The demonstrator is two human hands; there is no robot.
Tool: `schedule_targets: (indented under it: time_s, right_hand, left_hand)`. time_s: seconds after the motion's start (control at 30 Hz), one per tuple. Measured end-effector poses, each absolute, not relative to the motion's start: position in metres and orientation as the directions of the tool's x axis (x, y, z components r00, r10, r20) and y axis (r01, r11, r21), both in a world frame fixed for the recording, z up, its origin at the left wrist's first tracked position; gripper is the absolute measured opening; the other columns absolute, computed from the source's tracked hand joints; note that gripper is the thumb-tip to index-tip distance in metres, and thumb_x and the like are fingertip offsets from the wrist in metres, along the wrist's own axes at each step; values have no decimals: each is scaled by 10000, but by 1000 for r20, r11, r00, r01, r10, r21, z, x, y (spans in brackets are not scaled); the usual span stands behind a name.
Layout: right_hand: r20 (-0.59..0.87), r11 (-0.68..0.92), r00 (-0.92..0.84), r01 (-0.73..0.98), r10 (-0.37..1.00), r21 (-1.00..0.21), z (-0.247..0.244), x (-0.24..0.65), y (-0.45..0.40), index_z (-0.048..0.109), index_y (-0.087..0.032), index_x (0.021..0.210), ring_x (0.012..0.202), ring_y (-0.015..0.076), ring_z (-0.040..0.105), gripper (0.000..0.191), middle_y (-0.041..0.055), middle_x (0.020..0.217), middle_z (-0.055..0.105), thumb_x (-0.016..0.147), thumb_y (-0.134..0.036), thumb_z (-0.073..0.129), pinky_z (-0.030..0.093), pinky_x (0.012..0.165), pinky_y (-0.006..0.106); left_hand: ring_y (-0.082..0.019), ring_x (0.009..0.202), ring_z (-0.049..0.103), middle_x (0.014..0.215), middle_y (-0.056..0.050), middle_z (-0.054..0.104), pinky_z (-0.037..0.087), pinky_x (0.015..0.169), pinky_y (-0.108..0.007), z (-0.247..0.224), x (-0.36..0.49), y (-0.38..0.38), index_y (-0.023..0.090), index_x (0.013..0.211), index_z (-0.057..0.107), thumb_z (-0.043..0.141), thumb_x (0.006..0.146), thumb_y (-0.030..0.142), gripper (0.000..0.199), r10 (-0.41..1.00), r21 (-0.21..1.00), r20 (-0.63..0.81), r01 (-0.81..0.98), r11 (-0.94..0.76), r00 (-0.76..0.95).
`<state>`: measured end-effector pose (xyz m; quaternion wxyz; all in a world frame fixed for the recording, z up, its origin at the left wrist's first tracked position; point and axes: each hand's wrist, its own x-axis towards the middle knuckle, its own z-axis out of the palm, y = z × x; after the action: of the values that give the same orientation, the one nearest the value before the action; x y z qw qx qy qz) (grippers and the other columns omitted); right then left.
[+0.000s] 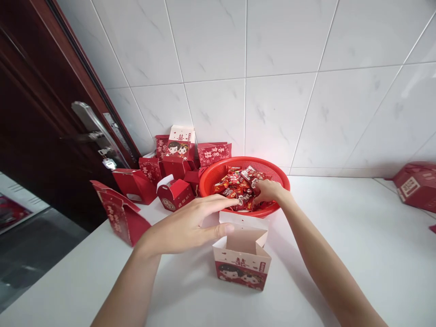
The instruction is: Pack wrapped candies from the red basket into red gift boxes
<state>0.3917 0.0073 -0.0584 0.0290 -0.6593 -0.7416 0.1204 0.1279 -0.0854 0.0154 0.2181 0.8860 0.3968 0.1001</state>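
R hand (267,190) is sitting down among the wrapped sweets (235,179), fingers curling, tips hidden, so can't tell if it's gripping any. L hand (185,231) is hovering open, thumb spread well apart from the fingers, holding nothing visible; thumb is hanging over the mouth of the open card gift box (240,274), contact unclear. Sweets are lying heaped in the red plastic basket (245,161), just behind the box; they're looking small & light, w/ shiny wrappers prob. slipping a bit, so a pinch on the body or crimped wrapper end is seeming best, a few at a time. Box is standing upright on the white table (340,227), flaps up; it's looking v. light, thin-walled & stiff-ish but prob. creasing or tipping if squeezed or knocked, so steadying low on opposite sides is seeming safer than tugging a flap. Further out, other red gift boxes (175,193) are clustering L of the basket, and another red box (417,186) is sitting at far R, near the tiled wall (279,113).
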Motion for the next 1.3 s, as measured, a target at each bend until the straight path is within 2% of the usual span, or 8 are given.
schedule_targets:
  time_s: [0.17, 0.3, 0.4, 0.67, 0.87, 1.03, 1.17, 1.3]
  right_hand:
    - [-113, 129, -163, 956, 980, -262, -69, 392, 13, 659, -221, 816, 830, 254, 681, 269, 49, 891, 719, 630, -178, 848, 453, 640, 293]
    - [-27, 144, -161, 937, 987, -318, -65, 393, 12, 669, -252, 981, 942, 252, 674, 287, 32, 1018, 729, 723, -196, 779, 430, 658, 280]
    - [53, 125, -114, 927, 992, -353, -63, 393, 12, 646, -248, 1081, 1014, 257, 658, 273, 50, 1110, 717, 813, -225, 692, 421, 679, 285]
    - [168, -2, 96, 873, 981, -487, -63, 391, 10, 617, -220, 1185, 917, 258, 668, 327, 68, 1035, 730, 859, -199, 600, 413, 641, 306]
    - [177, -52, 154, 877, 972, -478, -61, 390, 10, 608, -214, 1253, 1037, 302, 666, 393, 97, 1134, 728, 862, -177, 585, 478, 718, 338]
    - [169, -50, 142, 886, 975, -461, -61, 389, 9, 595, -222, 1278, 1077, 281, 663, 414, 76, 1183, 721, 868, -167, 588, 476, 759, 324]
    - [175, -55, 149, 890, 973, -453, -61, 389, 8, 616, -222, 1212, 1061, 276, 665, 343, 65, 1154, 724, 876, -168, 572, 461, 730, 316]
    - [175, -61, 157, 888, 972, -456, -61, 390, 8, 611, -219, 1217, 1075, 283, 660, 345, 73, 1154, 722, 877, -172, 572, 459, 724, 315]
  left_hand:
    - [-293, 1345, 553, 1454, -54, 606, 469, 1108, -396, 11, 127, -65, 303, 1415, 598, 566, 931, 601, 570, 782, 579, 60, 616, -533, 620]
    - [-262, 1202, 652, 1321, -84, 696, 514, 1051, -388, -4, 133, -29, 228, 1355, 640, 604, 907, 518, 535, 815, 693, 89, 552, -463, 573]
    - [-241, 1151, 674, 1280, -90, 716, 520, 1027, -363, -13, 146, 1, 189, 1313, 661, 609, 896, 445, 492, 780, 691, 32, 550, -469, 625]
    - [-225, 1044, 699, 1139, -71, 766, 509, 897, -286, -30, 210, 57, 176, 1149, 748, 550, 865, 139, 349, 617, 360, -181, 635, -683, 766]
    - [-243, 802, 692, 888, -94, 764, 492, 670, -294, -49, 251, 63, 154, 901, 763, 647, 828, 198, 145, 618, 40, -326, 663, -747, 716]
    - [-329, 1002, 706, 1116, -167, 741, 548, 820, -349, -60, 271, 56, 134, 1047, 749, 735, 787, 218, 273, 666, -171, -296, 648, -742, 684]
    - [-373, 1093, 682, 1193, -202, 716, 542, 918, -409, -64, 275, 55, 116, 1085, 741, 780, 747, 216, 355, 677, -131, -278, 671, -730, 682]
    - [-320, 974, 717, 1056, -152, 764, 557, 846, -361, -62, 266, 65, 139, 945, 770, 728, 739, 148, 210, 701, -18, -269, 724, -690, 661]
